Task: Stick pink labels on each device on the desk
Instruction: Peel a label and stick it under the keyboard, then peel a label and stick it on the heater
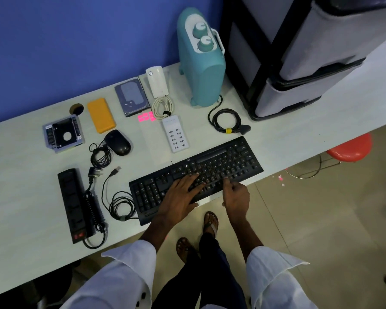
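Both hands on the keyboard (212, 166), so we read this as the keyboard's turn for a label. Left hand (183, 194) lies flat on the keys with fingers straight and spread, holding nothing; likely just pinning the board so it doesn't slide on the desk (31, 175). Right hand (235, 194) has its fingers bent down with the tips touching the keys right of centre. That looks like pressing something down, but we can't tell whether a label is under or between the fingers, as no pink shows there. The keyboard sits at the front edge of the desk, long axis diagonal from near-left to far-right, with the key face up and the logo edge facing away from us. Its cable (117, 204) is coiled off the left end. The remaining pink labels (145, 117) sit further back, between the hard drive (130, 97) and the USB hub (175, 133), within reach of both hands. We see no pink on the mouse (118, 142), power strip (75, 204), orange case (101, 118) or teal heater (201, 70), so most of the job looks undone.
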`<state>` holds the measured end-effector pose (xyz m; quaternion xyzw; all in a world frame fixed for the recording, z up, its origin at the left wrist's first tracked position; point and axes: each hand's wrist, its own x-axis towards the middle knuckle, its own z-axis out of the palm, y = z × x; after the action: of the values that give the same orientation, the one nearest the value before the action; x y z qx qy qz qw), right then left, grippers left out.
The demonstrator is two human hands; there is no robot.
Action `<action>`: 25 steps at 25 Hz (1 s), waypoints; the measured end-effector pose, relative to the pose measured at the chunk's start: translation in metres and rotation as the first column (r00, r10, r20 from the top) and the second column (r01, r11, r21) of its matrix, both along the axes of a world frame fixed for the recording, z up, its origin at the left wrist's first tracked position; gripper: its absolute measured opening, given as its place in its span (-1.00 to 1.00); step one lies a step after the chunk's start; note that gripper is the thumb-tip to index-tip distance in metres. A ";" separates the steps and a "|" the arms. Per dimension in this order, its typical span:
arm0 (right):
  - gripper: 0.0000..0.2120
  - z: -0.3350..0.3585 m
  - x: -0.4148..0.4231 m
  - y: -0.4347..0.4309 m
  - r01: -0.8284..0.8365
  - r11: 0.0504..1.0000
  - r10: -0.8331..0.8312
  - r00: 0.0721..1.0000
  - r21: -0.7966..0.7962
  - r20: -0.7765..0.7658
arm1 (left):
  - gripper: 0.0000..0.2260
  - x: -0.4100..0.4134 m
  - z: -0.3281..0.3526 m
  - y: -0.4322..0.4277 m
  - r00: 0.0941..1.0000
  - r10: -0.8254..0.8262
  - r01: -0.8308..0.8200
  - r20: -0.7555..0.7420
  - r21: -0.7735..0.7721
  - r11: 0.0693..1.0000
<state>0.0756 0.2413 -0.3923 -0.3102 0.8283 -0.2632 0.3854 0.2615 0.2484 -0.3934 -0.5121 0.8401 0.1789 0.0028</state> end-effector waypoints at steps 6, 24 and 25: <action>-0.72 0.016 0.043 -0.050 -0.228 0.943 0.252 0.965 -0.243 0.071 | -0.60 0.028 0.013 -0.029 0.936 0.276 -0.288 -0.217 -0.027 0.957; -0.75 -0.009 0.098 -0.197 -0.296 0.955 0.294 0.934 -0.020 0.205 | -0.49 0.001 0.009 -0.162 0.332 0.899 -0.840 -0.284 0.345 0.419; -0.74 -0.009 0.098 -0.200 -0.293 0.956 0.284 0.931 0.005 0.228 | -0.45 0.002 0.010 -0.162 0.335 0.897 -0.839 -0.288 0.342 0.423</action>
<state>0.1731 0.0413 -0.4015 -0.3889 0.7297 -0.2211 0.5171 0.2638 0.0861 -0.3831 -0.8253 0.3999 0.3151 -0.2441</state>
